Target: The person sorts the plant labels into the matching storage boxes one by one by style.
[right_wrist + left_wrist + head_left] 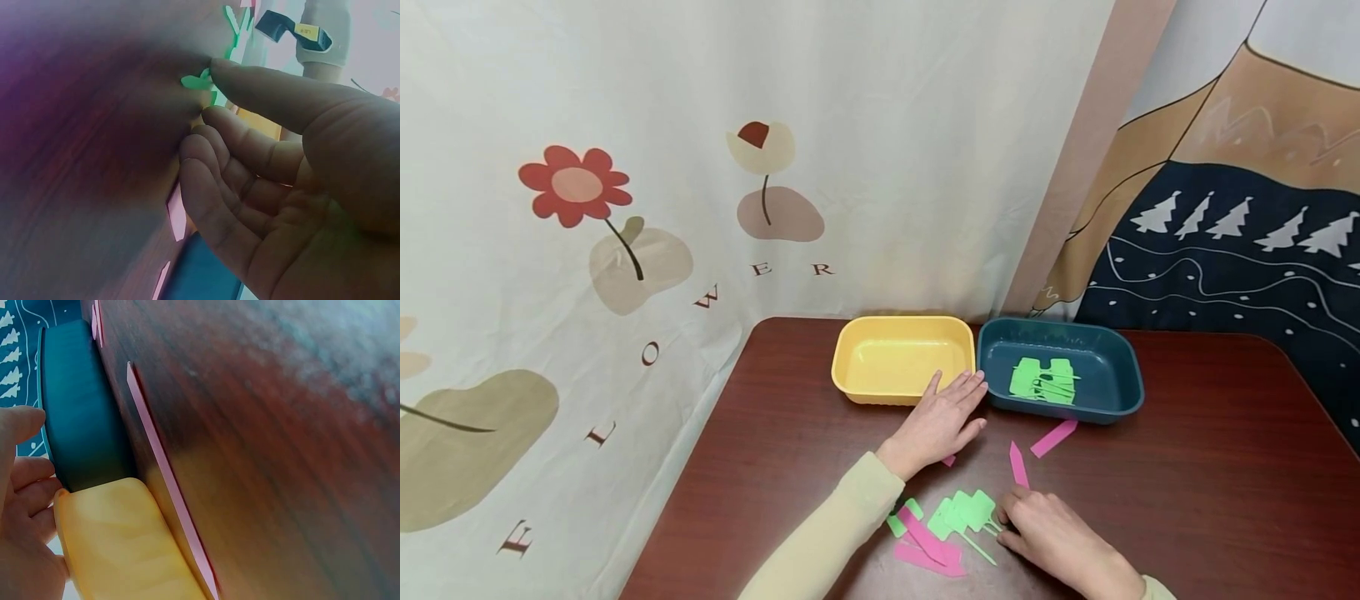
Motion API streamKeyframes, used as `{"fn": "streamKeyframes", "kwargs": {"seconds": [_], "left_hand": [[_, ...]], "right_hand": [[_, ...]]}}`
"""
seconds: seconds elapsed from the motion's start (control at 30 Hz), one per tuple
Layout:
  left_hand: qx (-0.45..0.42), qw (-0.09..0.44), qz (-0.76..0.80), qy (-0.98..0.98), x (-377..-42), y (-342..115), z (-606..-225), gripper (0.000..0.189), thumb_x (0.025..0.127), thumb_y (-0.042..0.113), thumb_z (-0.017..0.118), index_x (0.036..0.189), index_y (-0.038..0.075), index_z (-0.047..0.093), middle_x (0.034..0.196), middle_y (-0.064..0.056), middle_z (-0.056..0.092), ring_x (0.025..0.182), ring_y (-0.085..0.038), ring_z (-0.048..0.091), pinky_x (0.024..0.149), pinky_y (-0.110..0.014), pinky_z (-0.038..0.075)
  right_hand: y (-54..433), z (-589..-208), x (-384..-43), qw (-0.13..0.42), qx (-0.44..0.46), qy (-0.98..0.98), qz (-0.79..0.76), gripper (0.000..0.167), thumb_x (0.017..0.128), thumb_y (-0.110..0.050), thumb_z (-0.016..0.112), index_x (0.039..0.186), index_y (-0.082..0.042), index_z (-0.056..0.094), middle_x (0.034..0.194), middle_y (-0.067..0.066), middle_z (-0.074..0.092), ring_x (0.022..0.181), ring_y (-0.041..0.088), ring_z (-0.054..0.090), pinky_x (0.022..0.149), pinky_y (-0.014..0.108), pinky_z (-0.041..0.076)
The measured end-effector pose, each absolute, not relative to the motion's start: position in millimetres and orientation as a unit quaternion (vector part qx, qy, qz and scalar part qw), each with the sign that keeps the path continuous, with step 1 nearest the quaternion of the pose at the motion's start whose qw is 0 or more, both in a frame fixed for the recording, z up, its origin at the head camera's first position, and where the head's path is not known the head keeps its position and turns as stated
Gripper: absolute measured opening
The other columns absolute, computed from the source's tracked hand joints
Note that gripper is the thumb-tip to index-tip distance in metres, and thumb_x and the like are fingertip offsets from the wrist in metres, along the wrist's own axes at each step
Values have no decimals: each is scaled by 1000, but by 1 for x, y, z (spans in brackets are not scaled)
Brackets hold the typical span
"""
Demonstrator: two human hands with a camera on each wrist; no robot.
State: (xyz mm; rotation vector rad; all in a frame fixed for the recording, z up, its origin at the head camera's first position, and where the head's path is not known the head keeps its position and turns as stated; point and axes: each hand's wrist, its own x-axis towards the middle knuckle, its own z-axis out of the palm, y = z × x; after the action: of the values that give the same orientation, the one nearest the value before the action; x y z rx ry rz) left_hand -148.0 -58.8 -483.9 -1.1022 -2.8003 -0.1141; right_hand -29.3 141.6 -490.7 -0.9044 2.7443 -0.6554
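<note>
My left hand (936, 425) reaches over the front of the yellow tray (880, 398), its straight fingers by the corner where the blue tray (1123, 375) meets it. In the left wrist view its fingers lie at the trays' rims, with a pink label (165, 469) on the table beside them. My right hand (1048, 533) is low at the table with fingers bent. Its thumb and index fingertips stand apart near the stems of several green plant labels (958, 510). A pointed pink label (1018, 468) lies just beyond its knuckles.
Several green labels (1052, 385) lie inside the blue tray. Another pink label (1054, 438) is on the table before that tray. Pink labels (928, 542) overlap a green one (895, 525) near the left forearm. Behind the brown table (1225, 433) hang printed curtains (887, 167).
</note>
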Motion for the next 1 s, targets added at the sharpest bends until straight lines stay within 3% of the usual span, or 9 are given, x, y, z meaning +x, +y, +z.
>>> {"fn": "streamKeyframes", "kwargs": {"seconds": [0.23,1.0], "left_hand": [[-366,68,-35,-927,-149,-58,-485,56,107,44,52,154,13,51,163,-2,41,153,-17,33,123,-55,24],[-368,67,-40,-927,-149,-59,-485,56,107,44,54,153,12,52,162,-2,42,152,-17,33,123,-55,24]], "right_hand": [[142,-492,-32,82,-304,922,-224,34,84,-8,82,71,-22,54,66,-13,39,55,3,35,51,24,35],[143,-493,-35,95,-288,920,-249,35,86,-4,77,69,-24,54,64,-15,40,55,1,37,50,22,36]]}}
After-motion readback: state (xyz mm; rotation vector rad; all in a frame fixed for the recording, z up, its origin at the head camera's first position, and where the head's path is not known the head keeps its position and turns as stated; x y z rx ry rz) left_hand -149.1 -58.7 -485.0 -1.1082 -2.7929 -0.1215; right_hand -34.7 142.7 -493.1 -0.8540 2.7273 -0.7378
